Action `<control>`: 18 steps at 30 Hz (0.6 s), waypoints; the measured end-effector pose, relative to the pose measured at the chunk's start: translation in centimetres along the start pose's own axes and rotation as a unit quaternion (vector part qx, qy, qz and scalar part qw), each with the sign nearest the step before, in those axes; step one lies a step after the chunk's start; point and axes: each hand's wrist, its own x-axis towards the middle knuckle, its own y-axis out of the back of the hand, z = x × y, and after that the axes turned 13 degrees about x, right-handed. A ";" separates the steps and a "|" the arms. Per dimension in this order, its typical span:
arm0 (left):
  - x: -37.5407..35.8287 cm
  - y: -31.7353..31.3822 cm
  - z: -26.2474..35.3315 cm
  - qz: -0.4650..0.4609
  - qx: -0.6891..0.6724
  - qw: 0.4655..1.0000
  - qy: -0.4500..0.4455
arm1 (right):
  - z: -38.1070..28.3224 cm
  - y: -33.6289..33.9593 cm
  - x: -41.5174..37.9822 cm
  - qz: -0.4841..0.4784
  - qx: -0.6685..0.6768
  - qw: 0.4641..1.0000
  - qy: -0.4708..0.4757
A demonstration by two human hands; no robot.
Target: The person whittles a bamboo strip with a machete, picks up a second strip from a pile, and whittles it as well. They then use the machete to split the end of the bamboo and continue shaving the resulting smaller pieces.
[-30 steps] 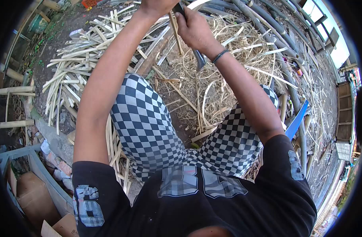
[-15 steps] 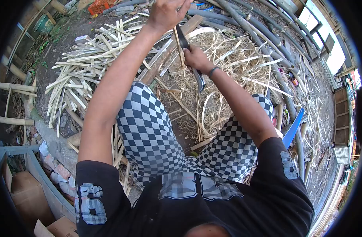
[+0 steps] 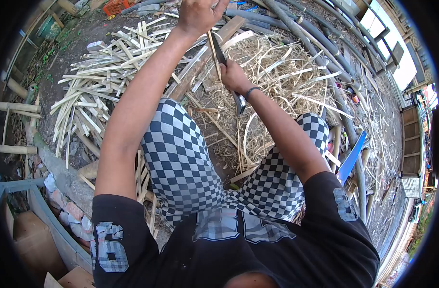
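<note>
Cut off by the top edge, my left hand (image 3: 199, 17) has its fingers curled at the upper end of a thin bamboo strip (image 3: 212, 52), which slants down toward me. My right hand (image 3: 234, 78) is closed around the handle of a long knife (image 3: 241, 103). Its dark blade (image 3: 219, 50) runs up alongside the strip, close to or touching it. The tip of the blade is hidden near my left hand. Beneath both hands lies a wooden plank (image 3: 190, 79), and a heap of curly shavings (image 3: 272, 72) spreads beside it.
A pile of split bamboo strips (image 3: 92, 91) lies at the left. Long bamboo poles (image 3: 320, 41) stretch along the right and back. A blue saw-like blade (image 3: 352, 158) stands by my right knee. An orange crate (image 3: 118, 6) is at the back; a cardboard box (image 3: 37, 240) sits lower left.
My right hand and the knife have shifted slightly up and to the left along the strip. My left hand stays near the top edge, almost unmoved.
</note>
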 end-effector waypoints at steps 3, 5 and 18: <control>0.0 0.2 0.0 -0.021 -0.006 1.000 0.001 | -0.7 1.6 -0.3 -0.045 0.093 0.991 -0.085; 0.0 0.1 0.1 -0.019 -0.005 1.000 0.012 | -0.7 1.8 0.2 -0.044 0.095 0.993 -0.061; -1.4 3.8 -1.2 -0.015 -0.017 1.000 -0.013 | -6.5 -1.1 -2.9 0.057 0.038 0.997 0.035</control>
